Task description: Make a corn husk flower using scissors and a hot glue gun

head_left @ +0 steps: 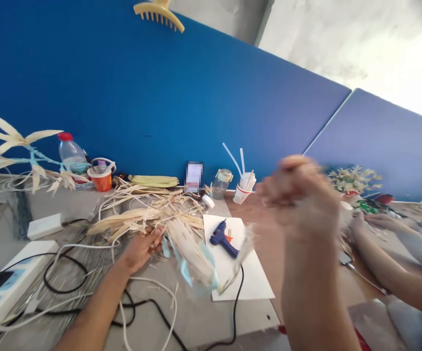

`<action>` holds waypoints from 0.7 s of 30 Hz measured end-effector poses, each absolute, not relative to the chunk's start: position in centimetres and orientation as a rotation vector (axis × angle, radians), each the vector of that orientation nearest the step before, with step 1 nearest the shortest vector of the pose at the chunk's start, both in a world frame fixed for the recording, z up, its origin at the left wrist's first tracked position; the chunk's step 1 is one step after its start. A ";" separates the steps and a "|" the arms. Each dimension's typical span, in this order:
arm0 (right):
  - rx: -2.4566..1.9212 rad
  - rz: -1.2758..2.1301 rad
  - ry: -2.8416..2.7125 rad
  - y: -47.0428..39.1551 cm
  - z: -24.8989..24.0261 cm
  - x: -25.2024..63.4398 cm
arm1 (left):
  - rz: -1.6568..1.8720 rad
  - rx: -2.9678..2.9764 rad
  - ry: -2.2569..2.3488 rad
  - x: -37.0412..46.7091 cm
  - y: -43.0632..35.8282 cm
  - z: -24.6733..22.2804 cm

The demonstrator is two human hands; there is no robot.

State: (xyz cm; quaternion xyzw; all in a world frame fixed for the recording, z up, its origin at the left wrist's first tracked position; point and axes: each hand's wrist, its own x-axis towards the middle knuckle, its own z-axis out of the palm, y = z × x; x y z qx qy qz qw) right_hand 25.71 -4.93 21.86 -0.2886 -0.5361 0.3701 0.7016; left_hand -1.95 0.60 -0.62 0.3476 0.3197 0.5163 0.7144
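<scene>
My left hand (145, 249) is at the edge of a pile of dry corn husk strips (130, 219), its fingers pinched together. At the fingertips is a husk bundle (192, 251) with light blue tape on it, smeared by motion. My right hand (302, 190) is raised over the right part of the table, blurred, its fingers curled in. What it holds, if anything, I cannot make out. Between the hands, a blue glue gun (224, 239) lies on a white sheet (254, 278). A pale blurred strip (242, 258) hangs over the sheet.
At left stand a husk flower on blue stems (31, 148), a red-capped bottle (70, 151) and an orange cup (101, 179). Cables and a power strip (20, 268) fill the near left. A phone (194, 176), jar (221, 184) and straw cup (244, 187) line the back. Another person's arms (382, 253) are at right.
</scene>
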 end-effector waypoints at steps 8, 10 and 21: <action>-1.262 0.814 -1.967 4.0 13.2 18.0 | 1.433 0.352 0.466 -4.0 1.6 0.2; -1.446 0.766 -2.371 3.0 10.9 16.5 | 1.487 0.257 0.510 -3.8 1.9 0.3; -1.924 0.382 -2.550 2.6 6.3 15.0 | 1.591 0.149 0.551 -3.6 1.6 0.5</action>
